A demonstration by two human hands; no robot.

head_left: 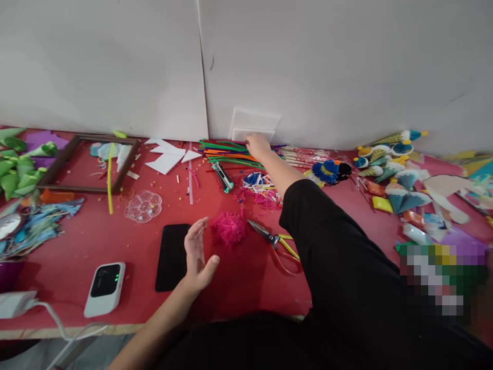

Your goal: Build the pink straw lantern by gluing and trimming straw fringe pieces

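Note:
My right hand [257, 145] reaches to the back of the red table, over a bundle of colored pipe cleaners [227, 152], beside white foam squares [256, 121] leaning on the wall. Its fingertips point down and what they touch is hidden. My left hand [198, 252] is raised with fingers apart and empty, above the right edge of a black phone [169, 259]. Just right of it lies a pink fuzzy pompom [229, 228]. Scissors [275, 241] with yellow and red handles lie right of the pompom. A green-black cutter [222, 177] lies behind it.
A brown frame [73, 188], clear flower-shaped tray [143, 206], white device [105, 289] and charger with cable [17, 303] are on the left. Cut scraps [262, 187] lie mid-table. Cone-shaped crafts [406, 190] and packets crowd the right. A grey wall [308, 67] stands behind.

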